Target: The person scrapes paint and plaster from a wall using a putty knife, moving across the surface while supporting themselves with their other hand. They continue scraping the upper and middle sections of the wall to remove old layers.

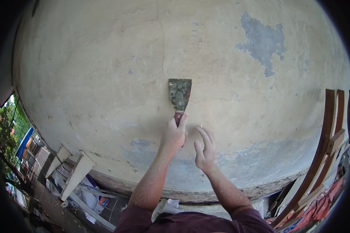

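A putty knife (179,94) with a broad, stained metal blade and a dark red handle points upward in front of the wall. My left hand (174,132) is wrapped around its handle. The blade's top edge overlaps the lower end of a thin vertical crack (163,46) in the wall. To the right, my right hand (206,149) is raised near the wall, its fingers partly bent and apart, holding nothing. Pale flecks cover both forearms. Worn beige paint covers the wall (105,97), with a grey bare patch (263,40) at upper right.
Wooden frame pieces (323,143) lean at the right, above red cloth (319,206). At lower left stand pale boards (77,174) with bags and scraps around them. A rough ledge (206,196) runs along the wall's foot. Trees (7,136) show at far left.
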Demonstrator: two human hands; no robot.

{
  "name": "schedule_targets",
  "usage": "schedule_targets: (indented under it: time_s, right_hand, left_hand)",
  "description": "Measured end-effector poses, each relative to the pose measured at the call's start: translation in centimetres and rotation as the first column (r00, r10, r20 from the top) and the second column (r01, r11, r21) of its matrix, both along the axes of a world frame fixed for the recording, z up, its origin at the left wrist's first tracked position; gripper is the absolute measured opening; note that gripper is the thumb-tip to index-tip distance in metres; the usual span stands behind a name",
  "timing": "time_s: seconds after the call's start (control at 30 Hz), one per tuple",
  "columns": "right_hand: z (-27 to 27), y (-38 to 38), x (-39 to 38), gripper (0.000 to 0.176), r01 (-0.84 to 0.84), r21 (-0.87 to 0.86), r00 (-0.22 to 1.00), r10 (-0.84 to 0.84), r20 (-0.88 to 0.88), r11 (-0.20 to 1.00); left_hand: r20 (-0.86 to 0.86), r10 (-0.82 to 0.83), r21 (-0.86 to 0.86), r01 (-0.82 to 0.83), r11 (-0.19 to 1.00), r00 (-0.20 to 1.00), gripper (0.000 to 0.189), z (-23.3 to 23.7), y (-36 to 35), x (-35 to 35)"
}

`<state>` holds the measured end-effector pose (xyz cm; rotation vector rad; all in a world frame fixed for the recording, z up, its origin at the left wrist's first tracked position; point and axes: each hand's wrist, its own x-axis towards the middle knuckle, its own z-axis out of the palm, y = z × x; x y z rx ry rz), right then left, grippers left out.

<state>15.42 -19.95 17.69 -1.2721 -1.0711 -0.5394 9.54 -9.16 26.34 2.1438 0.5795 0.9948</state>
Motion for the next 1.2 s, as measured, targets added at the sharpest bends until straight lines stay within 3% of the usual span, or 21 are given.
schedule_targets:
  time_s: [0.03,0.07,0.1,0.13,0.2,0.23,0.27,0.3,0.33,0.37,0.4,0.43,0.47,0.53,0.67,0.73,0.83,0.9,0.97,1.07,1.2]
  right_hand:
    - [0.9,0.3,-0.9,0.047,-0.013,-0.011,1.000,0.014,0.018,1.000]
    - [2.9,0.1,-2.5,0.049,-0.202,0.077,0.959,0.213,-0.186,0.976]
    - [4.3,0.1,-3.3,0.051,-0.352,0.200,0.840,0.403,-0.365,0.915]
    - [5.1,0.3,-2.8,0.051,-0.355,0.195,0.841,0.403,-0.360,0.914]
    - [6.3,0.4,-1.7,0.057,-0.125,-0.108,0.982,0.108,-0.156,0.986]
    - [5.8,1.5,-1.1,0.060,0.033,-0.040,0.997,-0.030,0.068,0.999]
    - [6.0,1.6,-1.6,0.060,0.037,-0.042,0.996,-0.034,0.076,0.998]
    - [6.3,1.5,-2.6,0.061,0.148,-0.171,0.989,-0.142,0.048,0.974]
    - [6.4,1.7,-3.2,0.061,0.248,-0.300,0.968,-0.249,0.034,0.921]
    - [5.7,2.8,-2.5,0.059,0.288,-0.077,0.956,-0.282,0.082,0.954]
    - [5.9,2.9,-2.3,0.059,0.290,-0.076,0.955,-0.283,0.092,0.954]
    - [6.2,2.6,-2.3,0.058,0.392,-0.200,0.918,-0.367,0.151,0.898]
    - [6.7,2.8,-2.9,0.058,0.487,-0.311,0.873,-0.439,0.213,0.816]
    - [10.6,4.1,-3.8,0.054,0.537,-0.307,0.841,-0.468,0.271,0.786]
    - [23.2,9.5,-5.4,0.051,0.574,-0.255,0.812,-0.502,0.297,0.778]
    - [26.8,10.4,-6.5,0.051,0.609,-0.259,0.790,-0.543,0.285,0.750]
    - [26.3,9.5,-6.3,0.050,0.632,-0.308,0.775,-0.576,0.259,0.712]
    - [20.3,8.0,-5.2,0.050,0.649,-0.221,0.759,-0.602,0.246,0.728]
    - [10.2,4.6,-3.0,0.049,0.593,-0.106,0.805,-0.587,0.084,0.798]
    - [12.2,3.3,-3.0,0.050,0.645,-0.077,0.764,-0.638,0.100,0.760]
    - [26.6,2.5,-2.4,0.044,0.741,-0.141,0.671,-0.720,0.176,0.657]
  left_hand:
    - [0.046,-0.167,-0.246,0.173,0.954,0.985,0.047,0.7,-0.2,0.4]
    - [0.056,-0.156,-0.252,0.165,0.954,0.986,0.047,0.9,-0.3,0.9]
    - [0.205,-0.194,-0.349,0.257,0.901,0.959,0.048,1.1,-0.5,1.6]
    - [0.354,-0.215,-0.421,0.361,0.832,0.910,0.049,1.2,-0.4,1.9]
    - [0.303,-0.225,-0.421,0.342,0.840,0.926,0.047,1.2,-0.7,1.0]
    - [0.299,-0.241,-0.317,0.334,0.888,0.923,0.046,0.6,-0.9,1.1]
    - [0.291,-0.255,-0.213,0.322,0.922,0.922,0.045,0.3,-0.8,1.1]
    - [0.215,-0.277,-0.133,0.309,0.942,0.936,0.041,0.2,0.1,0.7]
    - [0.255,-0.245,0.041,0.243,0.969,0.935,0.041,0.3,1.3,-0.1]
    - [0.300,-0.218,0.214,0.157,0.964,0.929,0.043,0.7,2.9,-1.3]
    - [0.436,-0.114,0.406,-0.082,0.910,0.893,0.045,1.2,5.5,-2.4]
    - [0.575,-0.045,0.533,-0.332,0.778,0.817,0.049,1.5,8.3,-3.2]
    - [0.576,-0.048,0.535,-0.332,0.777,0.816,0.049,1.3,11.2,-3.5]
    - [0.641,0.133,0.596,-0.600,0.535,0.756,0.059,0.9,16.0,-3.0]
    - [0.562,0.132,0.679,-0.547,0.489,0.816,0.063,0.5,16.4,-3.6]
    - [0.552,0.142,0.687,-0.544,0.481,0.822,0.064,0.7,17.0,-3.6]
    - [0.547,0.152,0.690,-0.547,0.475,0.823,0.062,0.6,17.0,-3.9]
    - [0.520,0.123,0.718,-0.511,0.473,0.845,0.063,0.0,17.5,-4.2]
    - [0.513,0.089,0.736,-0.490,0.467,0.854,0.063,0.0,18.0,-4.3]
    - [0.494,0.122,0.738,-0.489,0.464,0.861,0.064,-0.3,17.7,-4.3]
    - [0.502,0.151,0.736,-0.512,0.443,0.852,0.064,-0.3,18.0,-4.3]
